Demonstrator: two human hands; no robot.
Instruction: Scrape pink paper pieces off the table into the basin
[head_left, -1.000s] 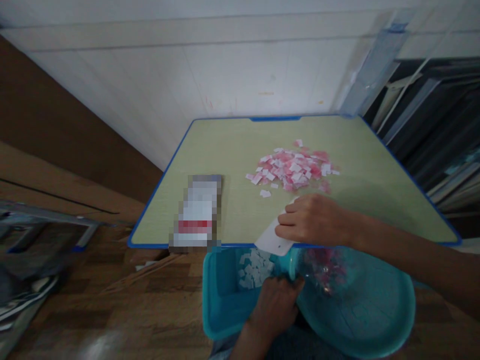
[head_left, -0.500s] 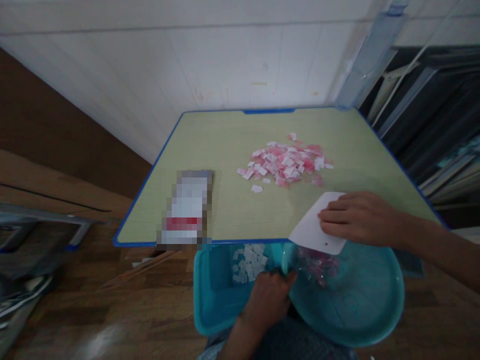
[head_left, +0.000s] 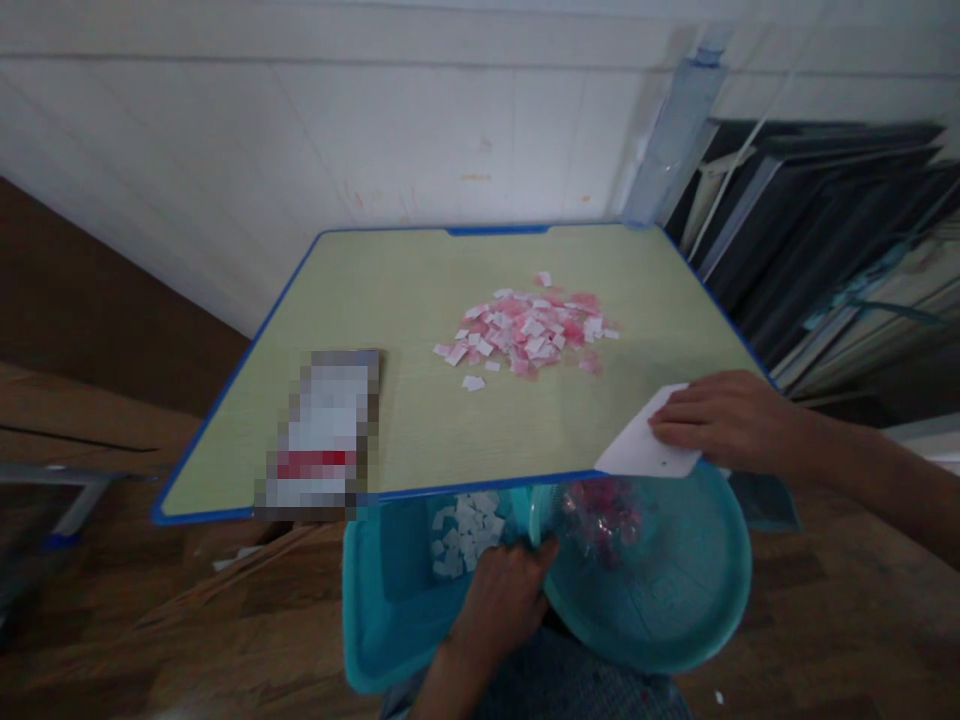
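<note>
My right hand (head_left: 724, 420) is closed on a stiff white card (head_left: 660, 445) at the front right edge of the light green table (head_left: 390, 290). Part of the card lies past the blue edge, over a round teal basin (head_left: 697, 600). Inside the basin is a clear plastic bag (head_left: 604, 520) with pinkish-red contents. Below the table edge, my left hand (head_left: 506, 590) has its fingers curled at the basin's left rim, beside a rectangular teal bin (head_left: 375, 600). Small white pieces (head_left: 469, 530) lie in that bin. A pile of pink and white pieces (head_left: 525, 330) sits on the table.
A pixelated flat object (head_left: 322, 430) lies at the table's left front. A clear plastic bottle (head_left: 675, 140) stands against the wall at the back right corner. Dark flat panels (head_left: 810, 220) lean on the right. Below is a wooden floor (head_left: 247, 650).
The view has shifted, so the table sits further left. My right hand and the card have moved right along the table's front edge. My left hand stays at the basin's rim.
</note>
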